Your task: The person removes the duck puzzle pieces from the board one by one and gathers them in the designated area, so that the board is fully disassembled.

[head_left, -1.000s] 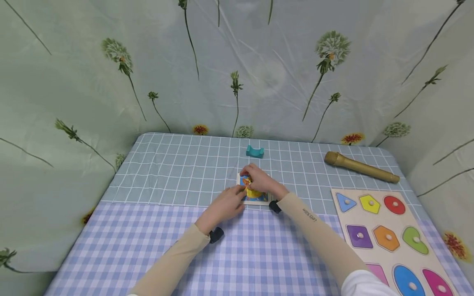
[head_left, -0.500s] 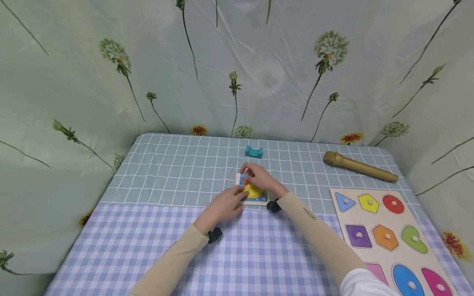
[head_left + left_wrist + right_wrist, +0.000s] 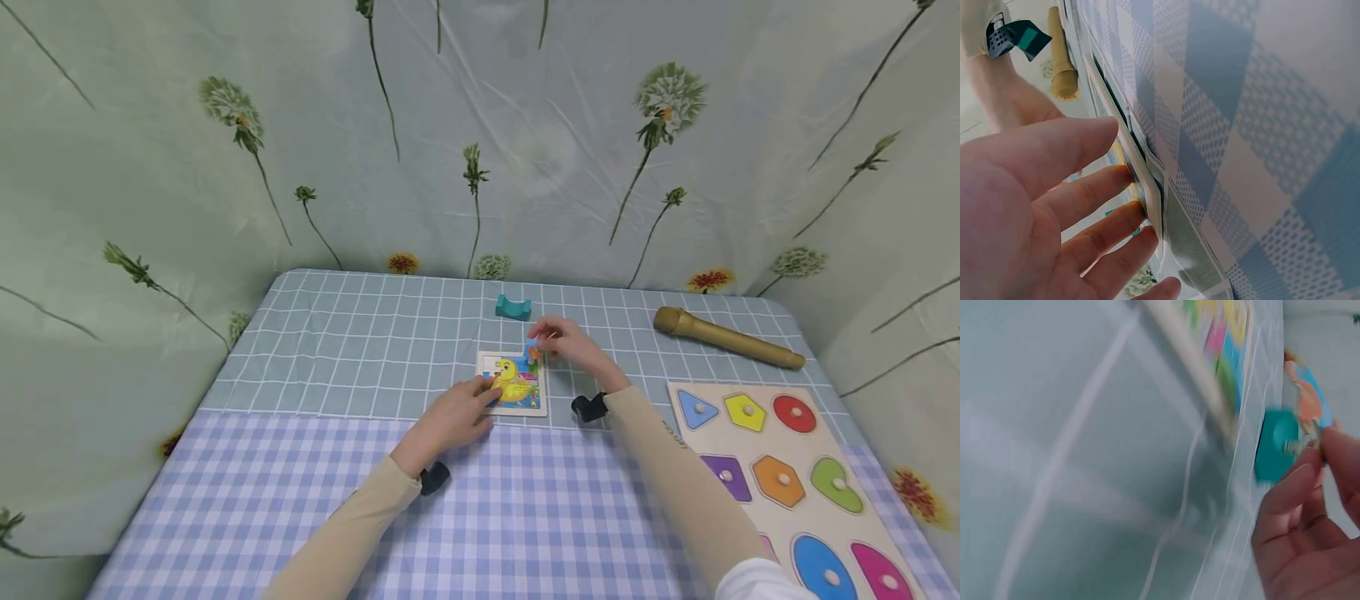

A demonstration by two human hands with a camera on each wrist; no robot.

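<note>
A small wooden jigsaw puzzle (image 3: 521, 412) with a yellow duck picture lies in the middle of the table. My left hand (image 3: 453, 418) rests its fingertips on the puzzle's left side. In the left wrist view, these fingers (image 3: 1088, 195) are spread and fairly straight along the frame's edge. My right hand (image 3: 576, 348) pinches a blue and orange puzzle piece (image 3: 1310, 403) between thumb and fingers. That piece is raised over the puzzle's upper right corner. Pale bare wood shows at the puzzle's upper left.
Behind the puzzle stands a teal curved block (image 3: 513, 307). A gold microphone (image 3: 727, 337) lies at the back right. Nearer on the right is a wooden shape board (image 3: 678, 396) with several coloured knobbed shapes. A flowered curtain (image 3: 337, 125) hangs behind the table.
My right hand has moved right from the puzzle's upper left, lifting the blue and orange piece away and uncovering pale wood there. The left hand has stayed put on the puzzle.
</note>
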